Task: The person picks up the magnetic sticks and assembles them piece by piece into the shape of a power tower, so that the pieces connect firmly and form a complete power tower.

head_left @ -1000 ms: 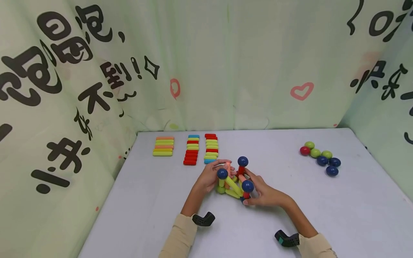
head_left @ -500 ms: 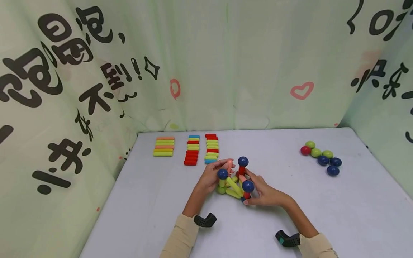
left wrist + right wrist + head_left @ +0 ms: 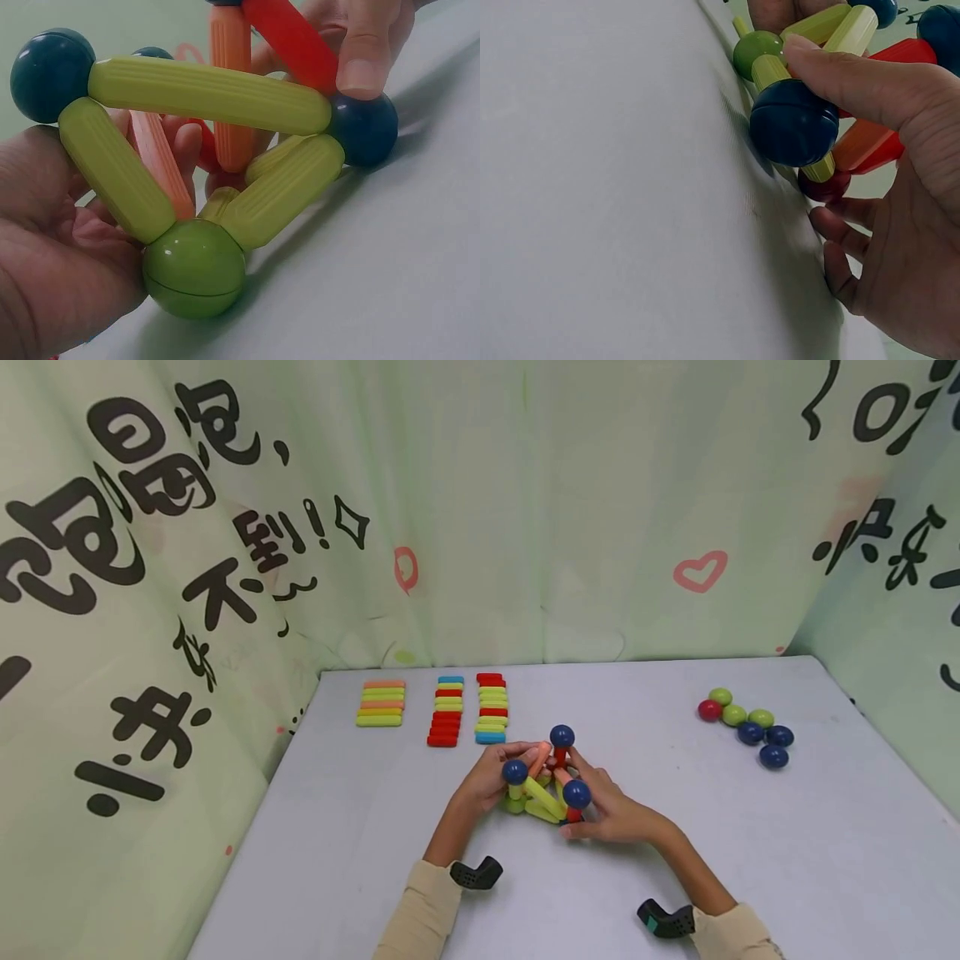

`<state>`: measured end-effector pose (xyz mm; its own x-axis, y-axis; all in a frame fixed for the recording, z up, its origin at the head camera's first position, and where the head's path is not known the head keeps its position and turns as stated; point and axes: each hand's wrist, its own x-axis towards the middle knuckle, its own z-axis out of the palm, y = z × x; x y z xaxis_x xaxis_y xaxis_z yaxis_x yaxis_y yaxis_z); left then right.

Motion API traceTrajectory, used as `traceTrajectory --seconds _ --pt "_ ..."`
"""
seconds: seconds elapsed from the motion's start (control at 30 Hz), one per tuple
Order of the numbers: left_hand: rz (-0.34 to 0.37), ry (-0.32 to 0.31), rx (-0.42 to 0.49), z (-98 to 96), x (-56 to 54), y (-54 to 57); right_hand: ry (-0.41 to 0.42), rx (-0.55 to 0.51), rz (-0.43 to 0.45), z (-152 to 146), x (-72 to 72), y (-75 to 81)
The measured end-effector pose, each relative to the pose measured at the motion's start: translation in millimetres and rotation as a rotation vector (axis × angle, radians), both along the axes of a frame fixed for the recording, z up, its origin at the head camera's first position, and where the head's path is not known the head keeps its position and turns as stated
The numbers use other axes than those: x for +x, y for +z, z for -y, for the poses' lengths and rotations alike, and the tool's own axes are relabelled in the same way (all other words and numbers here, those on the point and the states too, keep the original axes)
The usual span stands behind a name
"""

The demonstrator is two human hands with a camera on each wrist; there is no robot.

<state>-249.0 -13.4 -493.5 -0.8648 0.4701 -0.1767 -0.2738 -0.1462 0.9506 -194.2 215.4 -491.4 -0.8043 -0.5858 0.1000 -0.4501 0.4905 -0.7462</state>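
Note:
Between the hands, a frame of magnetic rods and balls (image 3: 544, 798) stands on the table, with green, orange and red rods. Three blue balls, one of them this blue ball (image 3: 577, 793), sit at its upper corners. My left hand (image 3: 491, 777) pinches an orange rod (image 3: 540, 759), which leans at the far left side. Its fingertips are partly hidden behind the frame in the left wrist view. My right hand (image 3: 621, 810) grips the frame's right side, thumb on a lower blue ball (image 3: 793, 124) and fingers by a dark red ball (image 3: 825, 184).
Three columns of loose rods lie at the back left: short ones (image 3: 380, 704), a middle stack (image 3: 446, 712) and a right stack (image 3: 492, 710). Several loose balls (image 3: 733, 716) sit at the back right. A printed curtain (image 3: 540, 527) hangs behind the white table (image 3: 337, 860).
The orange rod in my left hand has tipped from near upright to a rightward lean, and its top has dropped. My right hand keeps its grip on the frame, almost still.

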Motion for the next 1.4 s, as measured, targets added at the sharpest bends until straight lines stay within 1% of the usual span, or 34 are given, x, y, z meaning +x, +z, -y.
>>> traceTrajectory --seconds 0.17,0.4,0.47,0.53,0.57,0.63,0.7,0.77,0.8,0.87,0.9,0.97,1.0,1.07,1.17,1.23,1.4 --pt "-0.009 0.011 -0.028 -1.3 0.1 -0.6 0.005 0.014 -0.07 2 0.4 -0.9" --pt "0.0 0.026 -0.055 -1.3 0.0 -2.1 -0.006 0.014 -0.089 4 0.9 -1.2" --pt "-0.017 0.038 -0.091 1.1 -0.6 -2.4 -0.018 0.021 -0.082 5 0.2 -2.0" --pt "-0.067 0.068 -0.154 5.0 -2.0 -2.3 -0.034 0.021 -0.066 5 -0.6 -2.7" --pt "-0.104 0.089 -0.198 7.8 -3.1 -1.8 -0.045 0.023 -0.056 5 -1.0 -3.0" --pt "-0.179 0.158 -0.297 14.5 -5.8 -0.2 -0.072 0.029 -0.034 5 -1.8 -3.1" --pt "-0.279 0.255 -0.424 23.1 -8.4 1.7 -0.103 0.034 -0.015 4 -2.4 -3.2" --pt "-0.375 0.369 -0.581 32.8 -10.0 3.8 -0.135 0.038 -0.004 4 -2.6 -3.2" --pt "-0.41 0.425 -0.67 37.8 -10.6 4.1 -0.148 0.038 -0.001 4 -2.5 -2.9" --pt "-0.466 0.531 -0.86 48.2 -11.1 4.5 -0.167 0.033 -0.006 4 -2.0 -2.5" --pt "-0.473 0.571 -0.945 53.0 -11.6 4.3 -0.176 0.034 -0.012 5 -1.7 -2.4" --pt "-0.478 0.62 -1.067 62.4 -12.2 2.7 -0.197 0.027 -0.017 7 -0.4 -2.4" --pt "-0.471 0.625 -1.113 66.6 -12.3 1.7 -0.203 0.023 -0.027 8 0.2 -2.6" --pt "-0.467 0.618 -1.155 73.4 -12.8 -0.1 -0.227 0.013 -0.035 10 1.4 -3.3" --pt "-0.462 0.581 -1.168 78.9 -13.2 -1.5 -0.248 -0.004 -0.034 12 1.9 -4.6" --pt "-0.454 0.556 -1.174 79.9 -12.6 -0.5 -0.257 -0.012 -0.027 13 1.3 -5.3" --pt "-0.443 0.483 -1.245 79.5 -11.9 1.2 -0.259 -0.009 -0.028 14 0.0 -5.4"
